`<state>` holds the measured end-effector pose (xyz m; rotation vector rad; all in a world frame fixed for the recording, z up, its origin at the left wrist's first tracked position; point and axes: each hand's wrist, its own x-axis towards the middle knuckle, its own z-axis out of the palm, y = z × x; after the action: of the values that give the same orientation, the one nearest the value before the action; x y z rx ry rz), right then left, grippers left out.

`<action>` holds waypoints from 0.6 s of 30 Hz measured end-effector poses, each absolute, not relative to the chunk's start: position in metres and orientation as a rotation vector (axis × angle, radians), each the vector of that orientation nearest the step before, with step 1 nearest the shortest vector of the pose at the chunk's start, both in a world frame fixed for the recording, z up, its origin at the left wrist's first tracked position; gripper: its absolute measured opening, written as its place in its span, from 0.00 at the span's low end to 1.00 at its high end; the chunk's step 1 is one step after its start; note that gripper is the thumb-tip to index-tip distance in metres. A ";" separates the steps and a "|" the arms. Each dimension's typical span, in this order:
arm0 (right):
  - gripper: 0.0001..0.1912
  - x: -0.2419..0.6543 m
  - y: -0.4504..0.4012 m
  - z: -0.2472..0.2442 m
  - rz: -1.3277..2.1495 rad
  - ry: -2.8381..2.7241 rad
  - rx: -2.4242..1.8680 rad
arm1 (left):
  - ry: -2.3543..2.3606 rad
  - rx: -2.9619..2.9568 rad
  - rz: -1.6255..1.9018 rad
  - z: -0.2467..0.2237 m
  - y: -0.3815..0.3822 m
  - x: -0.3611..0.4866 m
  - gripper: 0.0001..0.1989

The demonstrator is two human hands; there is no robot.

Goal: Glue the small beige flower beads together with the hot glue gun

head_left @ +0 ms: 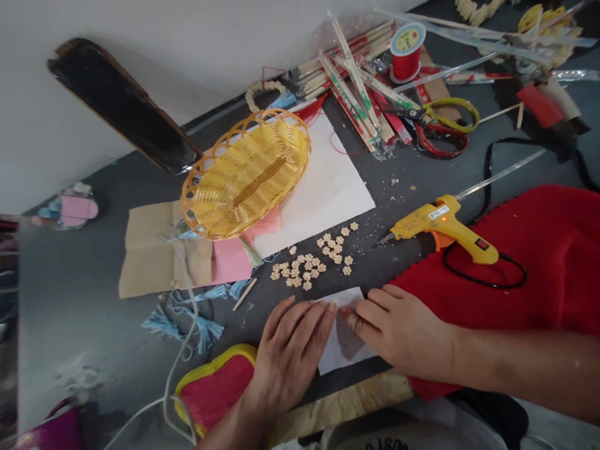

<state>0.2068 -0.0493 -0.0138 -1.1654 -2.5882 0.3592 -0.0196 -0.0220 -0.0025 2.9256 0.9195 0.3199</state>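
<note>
A small sheet of white paper [344, 347] lies at the table's front edge. My left hand [293, 347] rests on its left side, fingers stretched out and side by side. From the right, my right hand [396, 322] reaches onto the paper with its fingers bent and drawn together; a small pale piece shows near the left fingertips, and whatever the right fingers hold is too small to make out. Just beyond the paper are several small flower-shaped wooden pieces [307, 265]. A yellow glue gun [443, 228] lies to their right, its nozzle pointing left.
A yellow wicker basket [253, 178] sits on papers at the back. Scissors [443, 125], a red thread spool [407, 59] and bundled sticks lie at the back right. Red cloth [525, 269] covers the right side. Blue tassels [206, 331] and a red-yellow heart shape [215, 387] are left.
</note>
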 end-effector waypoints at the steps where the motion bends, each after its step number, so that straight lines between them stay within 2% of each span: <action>1: 0.12 0.207 -0.049 -0.014 0.354 -2.583 -1.167 | 0.917 2.929 0.324 -0.003 -0.022 -0.020 0.15; 18: 0.12 0.213 -0.040 -0.006 0.430 -2.577 -1.198 | 0.999 2.839 0.331 -0.002 -0.022 -0.019 0.13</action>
<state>0.2135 -0.0398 -0.0058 -1.1979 -2.5765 0.4298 -0.0186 -0.0221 -0.0021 2.8385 0.9986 0.3314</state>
